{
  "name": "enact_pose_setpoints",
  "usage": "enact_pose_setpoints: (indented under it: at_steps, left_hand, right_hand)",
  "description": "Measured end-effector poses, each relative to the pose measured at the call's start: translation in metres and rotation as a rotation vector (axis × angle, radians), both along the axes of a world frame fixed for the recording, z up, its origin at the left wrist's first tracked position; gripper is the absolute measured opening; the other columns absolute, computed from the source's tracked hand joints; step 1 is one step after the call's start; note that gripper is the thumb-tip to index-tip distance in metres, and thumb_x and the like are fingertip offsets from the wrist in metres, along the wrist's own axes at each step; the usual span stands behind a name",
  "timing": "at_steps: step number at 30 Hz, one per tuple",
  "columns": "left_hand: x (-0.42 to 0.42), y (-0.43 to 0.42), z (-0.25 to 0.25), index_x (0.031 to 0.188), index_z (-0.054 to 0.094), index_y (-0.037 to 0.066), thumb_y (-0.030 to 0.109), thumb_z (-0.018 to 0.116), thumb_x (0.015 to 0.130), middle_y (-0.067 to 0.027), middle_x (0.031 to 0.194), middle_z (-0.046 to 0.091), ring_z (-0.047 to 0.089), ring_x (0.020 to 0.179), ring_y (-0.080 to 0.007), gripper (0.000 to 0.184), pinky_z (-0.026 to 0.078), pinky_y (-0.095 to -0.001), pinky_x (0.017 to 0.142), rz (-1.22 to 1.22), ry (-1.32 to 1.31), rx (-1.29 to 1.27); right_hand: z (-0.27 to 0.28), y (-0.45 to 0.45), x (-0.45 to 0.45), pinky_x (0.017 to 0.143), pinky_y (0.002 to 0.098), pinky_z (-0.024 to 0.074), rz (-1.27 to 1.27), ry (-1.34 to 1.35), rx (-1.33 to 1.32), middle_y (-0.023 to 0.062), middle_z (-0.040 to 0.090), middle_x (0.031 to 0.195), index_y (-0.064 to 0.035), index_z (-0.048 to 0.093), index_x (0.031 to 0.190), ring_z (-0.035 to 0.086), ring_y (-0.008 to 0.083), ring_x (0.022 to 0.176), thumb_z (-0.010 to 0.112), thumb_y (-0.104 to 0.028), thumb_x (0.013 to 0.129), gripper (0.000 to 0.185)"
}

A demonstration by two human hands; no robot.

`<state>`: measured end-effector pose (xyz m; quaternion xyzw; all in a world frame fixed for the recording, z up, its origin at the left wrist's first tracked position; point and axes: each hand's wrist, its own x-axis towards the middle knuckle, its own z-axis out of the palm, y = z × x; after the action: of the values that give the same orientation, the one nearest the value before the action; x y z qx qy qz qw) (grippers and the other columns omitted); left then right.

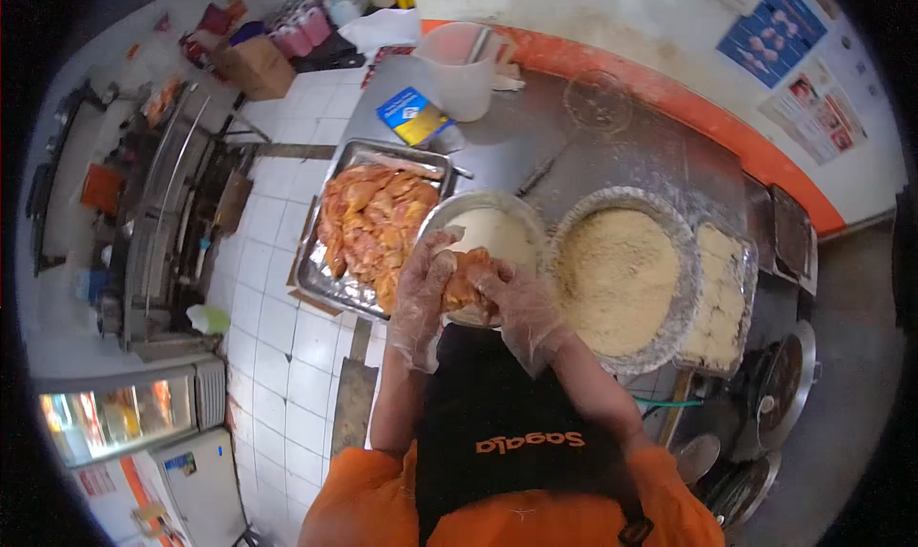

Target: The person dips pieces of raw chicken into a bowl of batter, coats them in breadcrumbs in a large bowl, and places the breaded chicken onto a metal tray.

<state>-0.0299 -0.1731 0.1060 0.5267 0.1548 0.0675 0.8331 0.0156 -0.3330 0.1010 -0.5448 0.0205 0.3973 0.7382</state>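
My left hand (421, 294), in a clear plastic glove, is closed on one side of a piece of raw chicken (470, 277). The other side is gripped by my right hand (529, 310), gloved in the same way. Both hands are over the near edge of a round bowl (537, 224) of whitish liquid or batter. Left of the bowl, a metal tray (330, 287) is heaped with raw orange-tinted chicken pieces (378, 217). To the right stands a wide basin (690, 303) of pale flour or crumbs (622, 274).
A tray of pale coated pieces (719, 298) sits beyond the basin. A wire skimmer (598, 102), a blue-and-yellow packet (413, 117) and a white plastic bucket (457, 83) lie or stand further back on the steel table (660, 160). Pans (789, 384) are at lower right.
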Motion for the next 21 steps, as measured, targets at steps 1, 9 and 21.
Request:
enact_pose_setpoints:
  at_steps: [1,9,21]
  left_hand:
    - [0.000,-0.004,-0.005,0.134,0.057,0.002,0.015,0.069,0.097,-0.0082,0.121,0.062,0.060,0.102,-0.0148,0.041,0.050,-0.0284,0.090,-0.056,0.025,0.029]
    - [0.005,-0.025,-0.006,0.120,0.067,-0.001,0.016,0.075,0.090,-0.0030,0.098,0.069,0.060,0.085,-0.0115,0.035,0.050,-0.0259,0.077,-0.418,0.200,0.150]
    - [0.011,-0.034,-0.013,0.108,0.070,-0.007,0.004,0.080,0.085,-0.0136,0.094,0.075,0.071,0.081,-0.0163,0.028,0.056,-0.0276,0.070,-0.130,0.118,0.164]
  right_hand:
    - [-0.002,-0.003,0.001,0.065,0.0248,0.0542,-0.051,0.014,0.001,0.0051,0.066,0.106,-0.0021,0.057,0.133,0.064,0.0104,0.084,0.067,-0.026,0.100,0.042]
    - [-0.018,-0.056,0.009,0.083,0.0298,0.0577,-0.353,-0.161,0.248,0.0048,0.067,0.108,-0.0026,0.058,0.128,0.066,0.0147,0.096,0.078,-0.004,0.088,0.045]
    - [0.006,-0.085,0.016,0.069,0.0286,0.0593,-0.521,-0.116,-0.050,0.0113,0.071,0.100,0.0003,0.064,0.107,0.069,0.0164,0.083,0.082,0.003,0.082,0.031]
